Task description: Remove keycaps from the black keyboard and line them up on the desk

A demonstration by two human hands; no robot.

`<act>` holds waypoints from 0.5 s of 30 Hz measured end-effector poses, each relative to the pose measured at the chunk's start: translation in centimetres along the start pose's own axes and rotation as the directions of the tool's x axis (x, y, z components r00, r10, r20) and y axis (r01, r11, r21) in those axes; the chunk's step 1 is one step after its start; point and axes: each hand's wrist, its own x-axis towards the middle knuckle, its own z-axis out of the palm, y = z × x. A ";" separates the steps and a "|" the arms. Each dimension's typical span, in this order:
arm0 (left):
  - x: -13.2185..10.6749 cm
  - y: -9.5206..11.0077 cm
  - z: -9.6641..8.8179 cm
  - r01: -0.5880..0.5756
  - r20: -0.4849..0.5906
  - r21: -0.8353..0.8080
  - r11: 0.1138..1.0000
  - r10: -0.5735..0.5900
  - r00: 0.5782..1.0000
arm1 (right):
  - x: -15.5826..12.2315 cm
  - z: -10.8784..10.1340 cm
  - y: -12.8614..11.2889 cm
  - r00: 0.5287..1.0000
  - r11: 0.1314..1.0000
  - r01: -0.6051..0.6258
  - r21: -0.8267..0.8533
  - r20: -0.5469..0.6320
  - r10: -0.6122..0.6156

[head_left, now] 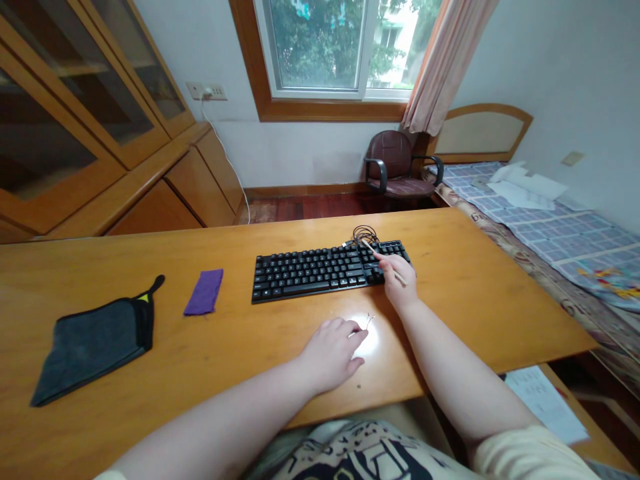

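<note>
A black keyboard [320, 272] lies across the middle of the wooden desk [465, 280], its cable coiled [364, 235] at the back right corner. My right hand [397, 280] rests on the keyboard's right end, fingers closed round a thin wooden stick [374, 249] that points up and left over the keys. My left hand [330, 352] lies on the desk in front of the keyboard, fingers pinched on a small thin wire-like object [369, 321] beside a bright glare spot.
A purple cloth [205, 291] lies left of the keyboard, and a dark grey pouch [95, 343] further left. A wooden cabinet [100, 133] stands at left. Behind the desk are a brown chair [397, 167], a window and a bed [560, 227] at right. Paper [543, 400] lies below the desk's right corner.
</note>
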 end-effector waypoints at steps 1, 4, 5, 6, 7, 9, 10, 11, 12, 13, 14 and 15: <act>0.1 -0.4 -0.2 -0.011 0.002 -0.005 1.000 0.011 1.000 | 0.1 0.2 -0.1 1.000 1.000 0.011 -0.008 0.022 -0.011; 0.2 -2.0 -1.3 -0.055 0.003 -0.039 0.998 0.055 0.998 | 0.3 0.9 -0.1 0.998 0.999 0.004 -0.039 0.064 -0.002; 0.2 -2.6 -1.8 -0.072 -0.007 -0.044 0.996 0.072 0.997 | 0.3 1.0 -0.1 0.997 0.999 -0.006 -0.049 0.071 0.009; 0.2 -3.4 -2.2 -0.073 -0.031 -0.031 0.997 0.072 0.997 | 0.3 1.2 0.0 0.997 0.998 -0.020 -0.062 0.077 0.024; 0.2 -4.1 -2.7 -0.041 -0.076 0.004 0.999 0.041 0.996 | 0.4 1.3 0.1 0.996 0.996 -0.035 -0.080 0.083 0.041; 0.3 -5.8 -3.4 0.123 -0.207 0.112 0.986 -0.098 0.973 | 0.3 1.6 0.3 0.991 0.991 -0.056 -0.126 0.112 0.070; 0.4 -6.6 -3.6 0.215 -0.262 0.158 0.964 -0.169 0.950 | 0.3 1.7 0.3 0.989 0.987 -0.058 -0.150 0.128 0.077; 0.5 -7.3 -3.7 0.290 -0.300 0.192 0.938 -0.226 0.927 | 0.3 1.8 0.3 0.987 0.983 -0.052 -0.176 0.139 0.078; 0.7 -7.9 -3.7 0.343 -0.317 0.215 0.914 -0.267 0.910 | 0.3 1.9 0.2 0.986 0.978 -0.039 -0.205 0.148 0.071; 0.8 -8.4 -3.6 0.378 -0.320 0.232 0.896 -0.297 0.900 | 0.3 2.0 0.1 0.986 0.971 -0.020 -0.237 0.157 0.059; 0.9 -8.8 -3.4 0.396 -0.313 0.247 0.884 -0.314 0.896 | 0.3 2.0 0.0 0.984 0.962 0.002 -0.275 0.169 0.046; 0.9 -9.0 -3.2 0.404 -0.303 0.261 0.877 -0.323 0.897 | 0.3 2.1 -0.1 0.982 0.949 0.026 -0.314 0.185 0.034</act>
